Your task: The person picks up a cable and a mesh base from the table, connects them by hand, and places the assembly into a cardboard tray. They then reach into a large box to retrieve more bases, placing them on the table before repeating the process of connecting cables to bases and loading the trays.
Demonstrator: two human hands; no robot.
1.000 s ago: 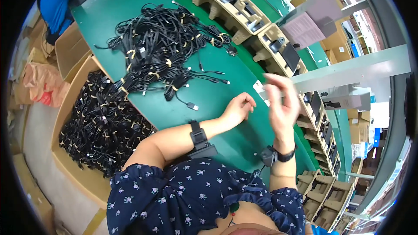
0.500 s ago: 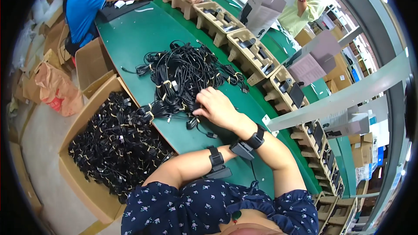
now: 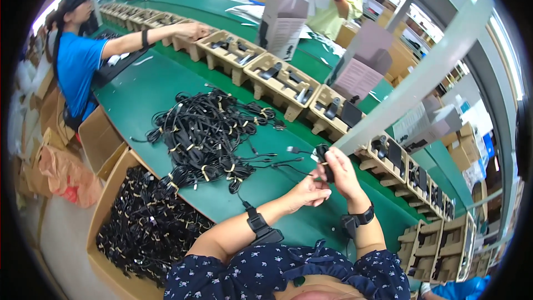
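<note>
Above the green table, my right hand [image 3: 343,173] is closed round a tied bundle of black cable [image 3: 322,154], its light plug end sticking out to the left. My left hand [image 3: 307,193] is just below and left of it, with thumb and fingers drawn together near the bundle's underside. Whether a strand lies between those fingers is hidden. A large heap of black cable bundles [image 3: 194,128], bound with tan ties, lies on the table to the left. Loose plug ends stretch from the heap toward my hands.
A cardboard box [image 3: 108,278] full of cable bundles stands at the table's left edge. Pulp trays [image 3: 286,91] holding black parts line a green strip beyond. A pale metal post [image 3: 416,78] slants at right. A person in blue [image 3: 80,72] reaches over the trays at far left.
My right hand has left the heap and moved right with a cable bundle in it. My left hand has come up beside it. The view has shifted, showing more on the right.
</note>
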